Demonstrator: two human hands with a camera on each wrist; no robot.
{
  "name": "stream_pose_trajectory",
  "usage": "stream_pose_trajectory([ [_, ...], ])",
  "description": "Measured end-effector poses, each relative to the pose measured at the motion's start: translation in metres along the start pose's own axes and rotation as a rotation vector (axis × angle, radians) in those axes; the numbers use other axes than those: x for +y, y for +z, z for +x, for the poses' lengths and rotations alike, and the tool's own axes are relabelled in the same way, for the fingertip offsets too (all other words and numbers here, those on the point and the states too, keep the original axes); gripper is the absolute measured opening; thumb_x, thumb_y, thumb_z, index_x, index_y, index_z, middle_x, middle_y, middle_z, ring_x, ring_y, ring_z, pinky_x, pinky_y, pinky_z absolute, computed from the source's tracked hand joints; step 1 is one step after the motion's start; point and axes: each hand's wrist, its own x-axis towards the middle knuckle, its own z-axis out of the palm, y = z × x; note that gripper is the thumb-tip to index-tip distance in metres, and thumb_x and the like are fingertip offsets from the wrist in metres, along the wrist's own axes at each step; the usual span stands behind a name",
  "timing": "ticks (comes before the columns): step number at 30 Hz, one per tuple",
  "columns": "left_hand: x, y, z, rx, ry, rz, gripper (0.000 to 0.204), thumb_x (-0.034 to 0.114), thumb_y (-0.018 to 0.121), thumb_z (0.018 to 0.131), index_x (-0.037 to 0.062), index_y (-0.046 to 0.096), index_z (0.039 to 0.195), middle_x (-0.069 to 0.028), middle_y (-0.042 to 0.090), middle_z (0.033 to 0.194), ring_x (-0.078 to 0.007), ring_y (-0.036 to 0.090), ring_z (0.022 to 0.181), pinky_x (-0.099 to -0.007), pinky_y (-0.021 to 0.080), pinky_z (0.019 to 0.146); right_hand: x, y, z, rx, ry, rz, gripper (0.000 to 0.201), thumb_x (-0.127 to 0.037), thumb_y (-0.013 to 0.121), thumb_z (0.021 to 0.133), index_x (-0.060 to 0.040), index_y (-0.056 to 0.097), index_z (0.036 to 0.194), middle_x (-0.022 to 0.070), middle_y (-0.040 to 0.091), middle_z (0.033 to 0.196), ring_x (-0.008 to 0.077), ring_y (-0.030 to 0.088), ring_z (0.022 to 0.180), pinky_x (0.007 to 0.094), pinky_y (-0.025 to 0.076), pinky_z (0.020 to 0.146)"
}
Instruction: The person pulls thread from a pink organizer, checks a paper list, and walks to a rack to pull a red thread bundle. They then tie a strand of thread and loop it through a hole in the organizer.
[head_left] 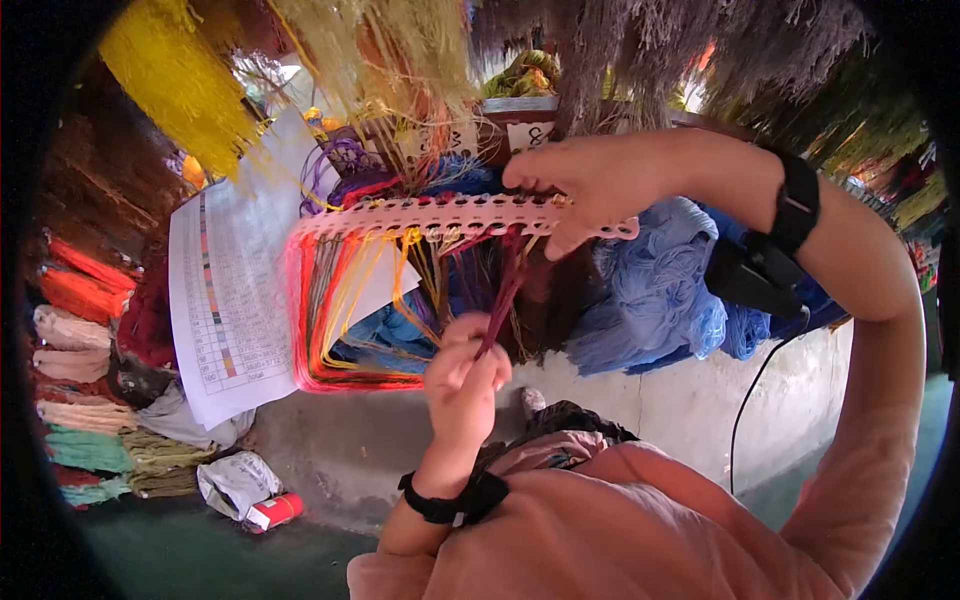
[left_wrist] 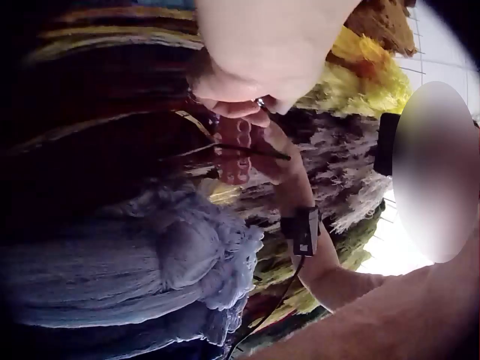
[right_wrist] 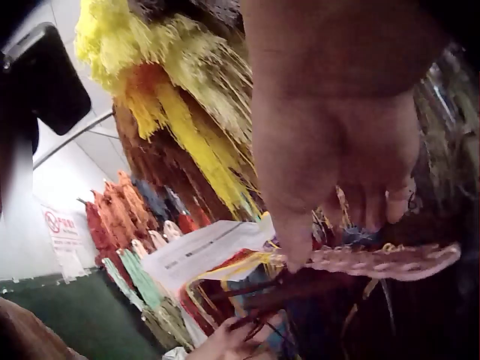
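Observation:
A pink strip with a row of holes (head_left: 440, 217) carries looped threads in red, orange, yellow, brown and purple. My right hand (head_left: 600, 185) holds it near its right end, thumb below and fingers above. In the right wrist view, that hand (right_wrist: 337, 142) covers part of the strip (right_wrist: 382, 264). Lower down, my left hand (head_left: 465, 375) pinches a dark purple thread bundle (head_left: 508, 285), which runs taut up to the strip. The left wrist view shows my left hand (left_wrist: 262, 56) close beside the strip (left_wrist: 234, 150), its fingertips partly hidden.
Light-blue skeins (head_left: 650, 280) hang at the right. A printed sheet with a colour column (head_left: 215, 320) lies at the left behind the threads. Yellow (head_left: 175, 85) and grey-purple yarn (head_left: 660, 60) hangs overhead. A black cable (head_left: 745, 410) trails from the right wrist camera.

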Motion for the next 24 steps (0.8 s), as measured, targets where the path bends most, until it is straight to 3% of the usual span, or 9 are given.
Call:
stream_pose_trajectory([
  [1,0.003,-0.012,-0.010,-0.046,-0.045,-0.034,0.002,0.002,0.049,0.078,0.0011,0.051,0.077,-0.0131,0.042,0.108,-0.0144,0.046,0.057,-0.0235,0.034,0.047,-0.021,-0.009,-0.004,-0.168,0.174,0.102,0.058,-0.016,0.064,0.064,-0.0022,0.036,0.113,0.0137,0.051,0.090,0.0180,0.053,0.077,0.0280,0.046,0.062],
  [5,0.009,-0.074,-0.052,-0.177,-0.245,-0.297,0.020,0.016,0.048,0.081,0.0010,0.050,0.068,-0.0127,0.045,0.100,-0.0163,0.045,0.063,-0.0257,0.033,0.049,-0.015,-0.004,0.007,-0.134,0.087,0.002,0.062,-0.014,0.065,0.061,-0.0028,0.035,0.114,0.0168,0.048,0.100,0.0235,0.053,0.079,0.0311,0.048,0.060],
  [7,0.009,-0.111,-0.075,-0.146,-0.374,-0.423,0.023,0.021,0.051,0.080,0.0028,0.049,0.065,-0.0113,0.048,0.094,-0.0171,0.045,0.066,-0.0264,0.034,0.052,0.000,0.000,0.012,-0.078,0.005,-0.048,0.067,-0.015,0.067,0.059,-0.0035,0.034,0.116,0.0180,0.047,0.103,0.0248,0.053,0.081,0.0319,0.048,0.059],
  [8,0.009,-0.131,-0.088,-0.132,-0.438,-0.484,0.025,0.023,0.053,0.079,0.0036,0.049,0.063,-0.0106,0.049,0.091,-0.0175,0.045,0.068,-0.0268,0.035,0.054,-0.001,0.000,0.011,-0.090,0.052,-0.021,0.069,-0.015,0.068,0.058,-0.0033,0.033,0.116,0.0181,0.047,0.104,0.0247,0.053,0.082,0.0320,0.048,0.060],
  [10,0.009,-0.172,-0.122,0.065,-0.551,-0.409,0.024,0.024,0.055,0.077,0.0060,0.049,0.063,-0.0079,0.050,0.088,-0.0178,0.045,0.070,-0.0272,0.036,0.057,-0.006,-0.003,0.012,-0.113,0.146,0.034,0.072,-0.016,0.069,0.057,-0.0030,0.033,0.117,0.0183,0.047,0.105,0.0245,0.053,0.083,0.0323,0.048,0.062],
  [14,-0.008,-0.254,-0.195,0.449,-0.813,-0.366,0.015,0.021,0.058,0.075,0.0078,0.053,0.069,-0.0029,0.053,0.086,-0.0171,0.049,0.073,-0.0273,0.039,0.061,-0.015,-0.002,0.008,0.021,0.119,-0.096,0.074,-0.017,0.070,0.056,-0.0027,0.032,0.118,0.0189,0.044,0.109,0.0268,0.048,0.095,0.0334,0.043,0.077],
  [17,0.010,-0.240,-0.187,0.508,-1.156,0.378,0.012,0.017,0.059,0.074,0.0070,0.057,0.081,-0.0022,0.056,0.086,-0.0138,0.051,0.078,-0.0278,0.040,0.063,-0.015,0.004,0.000,0.192,0.062,-0.211,0.073,-0.015,0.069,0.056,-0.0026,0.033,0.118,0.0188,0.043,0.110,0.0291,0.045,0.099,0.0337,0.038,0.083],
  [20,0.006,-0.251,-0.179,0.369,-1.043,0.621,0.018,0.013,0.057,0.076,0.0054,0.057,0.093,-0.0040,0.057,0.087,-0.0113,0.053,0.077,-0.0269,0.042,0.064,-0.034,0.002,-0.018,0.332,0.051,-0.221,0.069,-0.013,0.066,0.055,-0.0017,0.034,0.115,0.0186,0.044,0.107,0.0309,0.044,0.100,0.0344,0.037,0.084],
  [24,0.024,-0.200,-0.118,0.072,-0.550,0.759,0.019,0.005,0.052,0.078,0.0006,0.055,0.096,-0.0070,0.059,0.085,-0.0120,0.056,0.074,-0.0238,0.045,0.064,-0.049,0.010,-0.048,0.632,-0.046,-0.192,0.062,-0.013,0.064,0.054,-0.0004,0.039,0.110,0.0175,0.048,0.098,0.0306,0.050,0.090,0.0344,0.042,0.076],
])
